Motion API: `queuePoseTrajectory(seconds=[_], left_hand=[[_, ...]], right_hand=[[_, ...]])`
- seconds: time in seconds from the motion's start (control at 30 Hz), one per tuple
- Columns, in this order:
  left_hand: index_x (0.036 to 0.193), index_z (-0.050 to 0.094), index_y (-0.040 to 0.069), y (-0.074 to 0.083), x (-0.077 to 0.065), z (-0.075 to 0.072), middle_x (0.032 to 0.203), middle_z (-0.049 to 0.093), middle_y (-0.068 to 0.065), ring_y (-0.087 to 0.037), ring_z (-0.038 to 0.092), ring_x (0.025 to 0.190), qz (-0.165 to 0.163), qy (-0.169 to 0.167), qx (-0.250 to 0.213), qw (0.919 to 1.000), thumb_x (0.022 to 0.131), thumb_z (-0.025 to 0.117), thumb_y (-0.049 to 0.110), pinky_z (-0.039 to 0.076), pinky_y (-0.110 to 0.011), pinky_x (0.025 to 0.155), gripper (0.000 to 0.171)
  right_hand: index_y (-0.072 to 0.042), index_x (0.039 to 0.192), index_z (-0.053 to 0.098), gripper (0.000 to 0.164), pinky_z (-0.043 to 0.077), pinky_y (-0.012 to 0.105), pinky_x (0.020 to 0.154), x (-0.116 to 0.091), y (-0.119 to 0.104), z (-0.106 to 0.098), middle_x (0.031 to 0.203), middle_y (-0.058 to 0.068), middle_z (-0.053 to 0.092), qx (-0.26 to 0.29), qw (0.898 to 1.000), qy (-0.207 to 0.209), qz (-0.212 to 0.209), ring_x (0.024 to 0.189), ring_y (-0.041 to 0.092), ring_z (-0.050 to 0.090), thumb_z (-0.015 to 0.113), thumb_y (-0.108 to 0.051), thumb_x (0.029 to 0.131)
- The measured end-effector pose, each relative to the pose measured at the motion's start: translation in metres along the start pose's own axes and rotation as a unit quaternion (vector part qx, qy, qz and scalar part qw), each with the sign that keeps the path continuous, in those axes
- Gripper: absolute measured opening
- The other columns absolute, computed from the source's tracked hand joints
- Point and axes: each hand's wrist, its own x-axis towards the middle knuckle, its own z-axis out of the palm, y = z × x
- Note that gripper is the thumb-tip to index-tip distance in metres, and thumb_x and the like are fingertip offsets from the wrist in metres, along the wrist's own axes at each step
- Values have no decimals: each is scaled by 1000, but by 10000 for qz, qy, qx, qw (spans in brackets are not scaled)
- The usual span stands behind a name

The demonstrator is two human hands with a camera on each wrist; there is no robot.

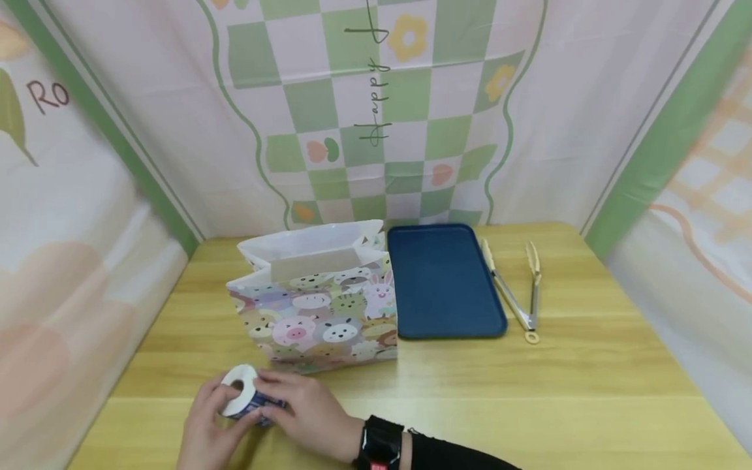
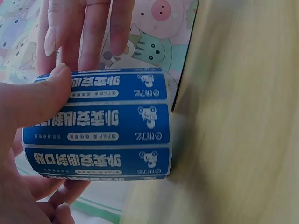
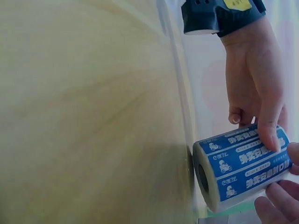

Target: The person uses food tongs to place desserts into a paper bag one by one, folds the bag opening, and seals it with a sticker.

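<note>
A roll of blue-and-white sticker labels (image 1: 247, 397) is held between both hands at the front left of the table. The left hand (image 1: 207, 424) grips it, its thumb pressed on the printed labels (image 2: 96, 123) in the left wrist view. From the other side the right hand (image 1: 320, 411) holds the roll with thumb and fingers at its edge. In the right wrist view the hollow core (image 3: 203, 178) shows at the roll's near end. Just behind the hands stands a paper bag (image 1: 329, 320) printed with cartoon animals, its top open.
A dark blue tray (image 1: 443, 281) lies right of the bag. Beside it rest metal tongs (image 1: 533, 300) with beige tips, spread apart. Printed cloth (image 1: 411, 130) hangs behind the wooden table (image 1: 499, 398) and along both sides.
</note>
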Motion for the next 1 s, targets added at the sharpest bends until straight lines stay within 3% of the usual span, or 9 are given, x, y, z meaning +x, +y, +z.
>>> queuePoseTrajectory(seconds=[0.2, 0.4, 0.57, 0.73, 0.87, 1.0], left_hand=[[85, 63, 12, 6, 2, -4, 121, 62, -14, 16, 43, 112, -455, -199, -118, 9987, 52, 90, -3, 29, 1, 95, 44], [89, 64, 14, 8, 1, -8, 127, 60, -8, 17, 43, 111, -937, -518, -186, 9941, 59, 89, 2, 37, -3, 89, 40], [91, 64, 14, 7, -1, -8, 129, 58, -5, 17, 42, 110, -1120, -599, -90, 9919, 62, 88, 3, 43, -13, 84, 39], [91, 64, 12, 8, -3, -7, 127, 59, -6, 17, 43, 108, -1280, -582, -205, 9899, 62, 87, 0, 44, -12, 83, 38], [89, 65, 14, 10, -4, -8, 127, 61, -8, 18, 42, 101, -1637, -684, -111, 9841, 64, 88, 8, 44, -16, 77, 35], [90, 65, 15, 12, -5, -9, 126, 61, -3, 15, 44, 96, -2026, -817, -75, 9758, 65, 89, 14, 43, -19, 72, 34]], right_hand=[[-25, 132, 60, 38, 44, 19, 103, 4, 1, -1, 143, -1, 56, 254, 9990, 340, -170, 128, 7, 55, 60, -34, 95], [-25, 129, 63, 37, 43, 24, 106, 4, 1, 1, 145, -2, 54, 517, 9976, 395, -249, 131, 10, 53, 64, -32, 93], [-28, 128, 63, 34, 43, 27, 106, 3, 2, 2, 148, -4, 51, 573, 9974, 324, -282, 133, 10, 51, 62, -32, 94], [-27, 134, 58, 41, 43, 30, 107, 2, 1, 3, 147, -4, 51, 539, 9980, 289, -151, 133, 11, 51, 62, -34, 94], [-25, 142, 50, 50, 43, 32, 108, 2, 0, 4, 147, -7, 51, 484, 9986, 213, 12, 132, 12, 53, 60, -38, 94], [-24, 139, 53, 47, 44, 28, 106, 1, 0, 4, 145, -7, 53, 563, 9982, 216, -10, 132, 10, 53, 59, -39, 95]])
